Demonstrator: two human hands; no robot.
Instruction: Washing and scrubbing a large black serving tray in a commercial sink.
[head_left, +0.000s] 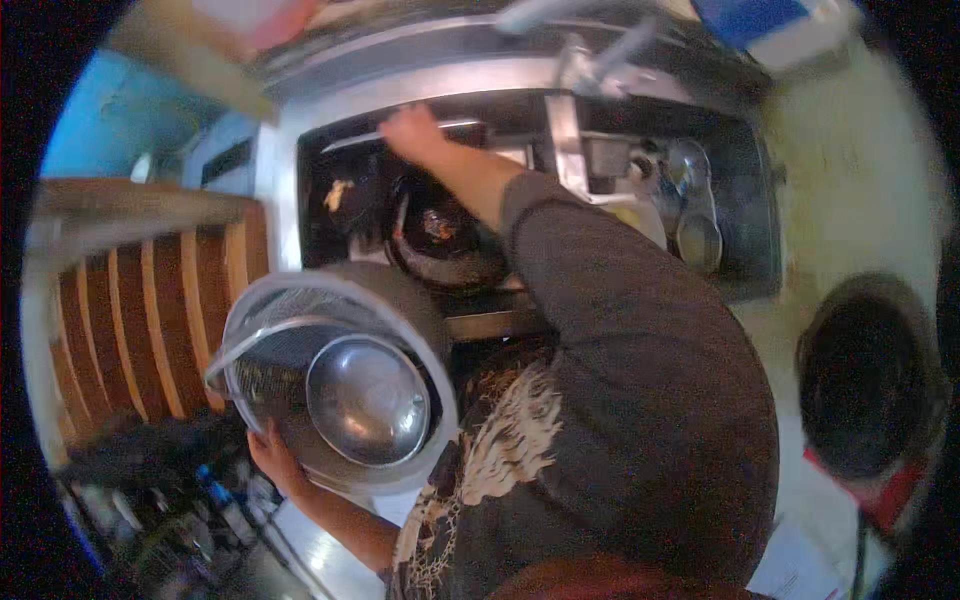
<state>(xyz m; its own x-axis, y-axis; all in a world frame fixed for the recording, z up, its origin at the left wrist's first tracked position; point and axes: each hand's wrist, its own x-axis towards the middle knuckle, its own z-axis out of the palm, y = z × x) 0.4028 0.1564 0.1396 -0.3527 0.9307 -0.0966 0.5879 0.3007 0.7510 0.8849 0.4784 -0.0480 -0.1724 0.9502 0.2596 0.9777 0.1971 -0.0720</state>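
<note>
My left hand (276, 454) grips the near rim of a large metal pot (427, 300), tilted with its mouth towards me. Inside it are a round metal bowl (367, 401) and what looks like a mesh strainer (277, 360). My right hand (412, 133) reaches over the far side of the left sink basin, its fingers curled at a long pale metal rim or bar (345, 142); blur hides whether it holds this. Below that hand, in the basin, lies a dark round pan (450, 255) with reddish-brown bits, and a small tan scrap (339, 195) is to its left.
A metal divider (566, 142) separates the basins. The right basin holds metal containers and an oblong clear or metal dish (699, 240). A faucet (581, 67) stands behind the divider. Slatted wood (150, 322) is at left, a dark round object (862, 375) at right, a blue container (750, 19) at back right.
</note>
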